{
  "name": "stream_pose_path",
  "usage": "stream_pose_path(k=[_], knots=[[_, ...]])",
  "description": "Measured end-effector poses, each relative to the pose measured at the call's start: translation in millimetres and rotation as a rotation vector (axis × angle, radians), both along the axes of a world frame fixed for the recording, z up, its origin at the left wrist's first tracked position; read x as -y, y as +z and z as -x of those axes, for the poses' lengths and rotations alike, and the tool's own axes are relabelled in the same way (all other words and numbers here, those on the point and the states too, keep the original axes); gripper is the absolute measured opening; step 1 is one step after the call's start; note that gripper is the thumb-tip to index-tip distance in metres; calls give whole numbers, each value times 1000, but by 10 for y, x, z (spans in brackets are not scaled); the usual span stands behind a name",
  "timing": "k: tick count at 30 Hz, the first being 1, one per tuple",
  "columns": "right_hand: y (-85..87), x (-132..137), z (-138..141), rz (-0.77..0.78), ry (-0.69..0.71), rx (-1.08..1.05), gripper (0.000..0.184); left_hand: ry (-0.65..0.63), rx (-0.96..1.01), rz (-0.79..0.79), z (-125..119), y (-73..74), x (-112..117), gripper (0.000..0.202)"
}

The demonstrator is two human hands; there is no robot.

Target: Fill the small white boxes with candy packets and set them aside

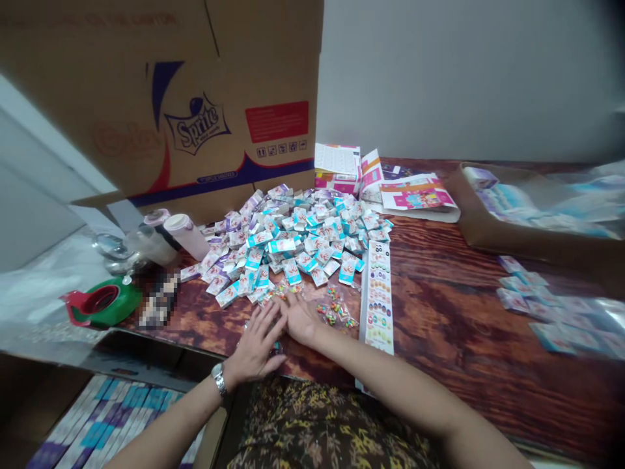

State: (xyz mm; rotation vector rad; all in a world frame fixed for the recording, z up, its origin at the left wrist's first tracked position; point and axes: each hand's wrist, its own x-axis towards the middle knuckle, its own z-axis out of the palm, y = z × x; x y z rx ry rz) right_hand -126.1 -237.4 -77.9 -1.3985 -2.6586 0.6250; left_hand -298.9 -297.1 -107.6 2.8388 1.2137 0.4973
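My left hand [258,342] lies low over the near edge of the table, fingers spread and stretched out. Something small and dark, too hidden to name, shows beneath it. My right hand [299,319] sits right beside it, fingers extended to the left and overlapping the left fingertips. Around the hands lie small clear packets of colourful sweets [336,307], some just right of my right hand and some beyond its fingertips. Past them rises a large heap of small white, blue and purple boxes [303,241] with a red hand print.
A big cardboard carton [195,85] stands behind the heap. A strip of stickers [378,293] lies to the right. At left are a tape dispenser [105,303] and a pale cup [188,236]. An open box [537,241] stands far right. Packed boxes [112,417] fill a carton below left.
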Motion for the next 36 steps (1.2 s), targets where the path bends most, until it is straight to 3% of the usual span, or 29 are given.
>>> stream_pose_path(k=[9, 12, 15, 17, 20, 24, 28, 30, 32, 36], knots=[[-45, 150, -192, -105, 76, 20, 52, 133, -132, -36, 193, -178, -212, 55], [20, 207, -274, -115, 132, 50, 59, 183, -109, -66, 284, -212, -258, 54], [131, 195, -482, -160, 175, 60, 54, 248, -81, -58, 352, -218, -270, 56], [211, 148, -708, -222, 126, 62, 45, 246, -70, -23, 367, -170, -262, 59], [323, 64, -1141, -277, -62, 83, 33, 194, -12, 16, 299, -10, -209, 66], [391, 62, -1687, -373, -374, -42, 38, 82, 261, 144, -145, 235, -37, 62], [182, 243, -1968, -383, -665, -332, 50, 109, 577, 720, -968, 326, 138, 49], [-8, 362, -2007, -277, -781, -458, 54, 132, 667, 936, -1341, 317, 169, 49], [-178, 462, -2006, -116, -868, -595, 56, 135, 720, 1050, -1606, 293, 156, 51], [-297, 529, -1975, 188, -979, -817, 58, 176, 785, 1031, -1873, 240, 23, 51]])
